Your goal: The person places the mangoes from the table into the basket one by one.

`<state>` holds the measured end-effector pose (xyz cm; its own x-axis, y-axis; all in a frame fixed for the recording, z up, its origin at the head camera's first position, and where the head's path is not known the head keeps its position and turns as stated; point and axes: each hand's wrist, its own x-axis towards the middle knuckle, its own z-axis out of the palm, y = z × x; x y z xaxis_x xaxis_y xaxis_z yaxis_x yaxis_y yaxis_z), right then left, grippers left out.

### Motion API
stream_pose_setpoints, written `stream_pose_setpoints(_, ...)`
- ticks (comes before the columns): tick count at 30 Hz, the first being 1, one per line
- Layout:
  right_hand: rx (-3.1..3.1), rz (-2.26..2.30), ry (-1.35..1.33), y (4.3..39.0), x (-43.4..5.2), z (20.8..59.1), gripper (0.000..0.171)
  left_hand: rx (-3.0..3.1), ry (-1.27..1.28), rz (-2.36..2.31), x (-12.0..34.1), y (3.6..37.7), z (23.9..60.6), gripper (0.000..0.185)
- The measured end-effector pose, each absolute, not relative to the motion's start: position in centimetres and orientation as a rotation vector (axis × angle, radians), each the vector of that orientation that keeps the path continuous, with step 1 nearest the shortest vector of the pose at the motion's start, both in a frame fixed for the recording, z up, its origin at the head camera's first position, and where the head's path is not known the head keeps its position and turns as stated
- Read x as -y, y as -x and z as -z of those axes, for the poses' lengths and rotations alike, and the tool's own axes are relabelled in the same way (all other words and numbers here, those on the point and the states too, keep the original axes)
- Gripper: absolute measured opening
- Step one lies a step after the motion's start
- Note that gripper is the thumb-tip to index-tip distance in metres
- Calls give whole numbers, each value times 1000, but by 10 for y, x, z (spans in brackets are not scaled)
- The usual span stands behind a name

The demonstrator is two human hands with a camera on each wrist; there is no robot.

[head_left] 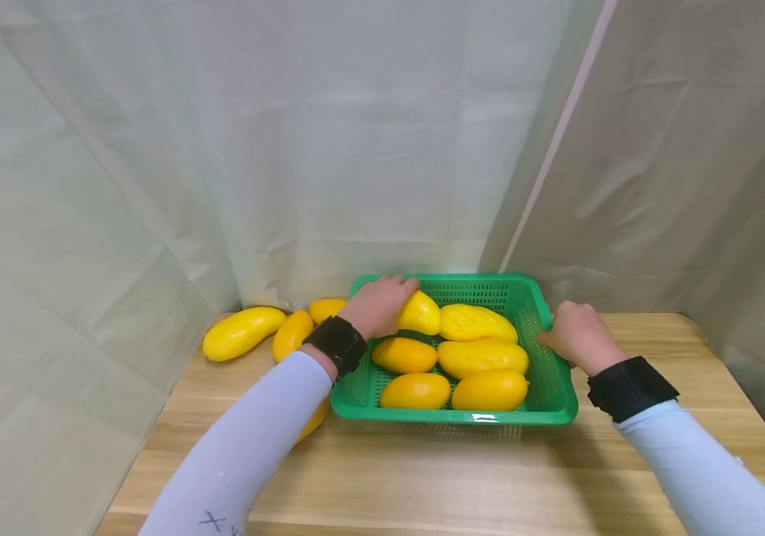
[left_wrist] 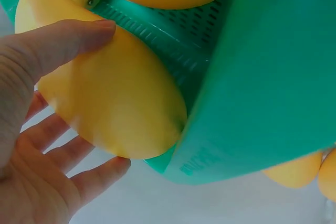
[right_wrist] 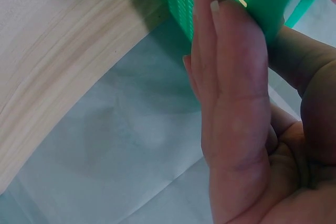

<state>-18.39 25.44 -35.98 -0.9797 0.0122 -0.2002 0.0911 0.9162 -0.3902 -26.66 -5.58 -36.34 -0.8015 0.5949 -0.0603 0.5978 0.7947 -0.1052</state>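
A green perforated plastic basket (head_left: 452,417) stands on the table with several yellow mangoes inside, among them a front-right mango (head_left: 490,391). At its back left corner, my left hand (head_left: 376,307) holds a mango (left_wrist: 113,93). In the left wrist view the thumb lies across the top of this mango, with the other fingers spread along its far side. My right hand (head_left: 580,335) grips the basket's right rim. The right wrist view shows that hand's fingers (right_wrist: 239,77) against the outer perforated wall and its thumb on the inner side.
Left of the basket lie more mangoes, including a long mango (head_left: 243,333) near the table's left edge and another (head_left: 293,335) beside it; my left forearm partly covers one nearer. The wooden table (head_left: 423,484) meets a pale curtain (head_left: 369,149) behind and at both sides.
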Motion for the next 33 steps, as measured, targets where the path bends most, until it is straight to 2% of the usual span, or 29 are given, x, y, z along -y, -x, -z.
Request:
stream_pose_setpoints(9,-2877,609,-79,184,-253,361,25,-2955,-999,209,58,269,365,69)
stream_pose_setpoints(20,-2878,613,-74,184,-254,361,26,-2894,-974,317,55,265,366,80)
stream_pose_setpoints(33,-2878,613,-70,184,-253,361,25,-2817,-910,224,54,263,371,81)
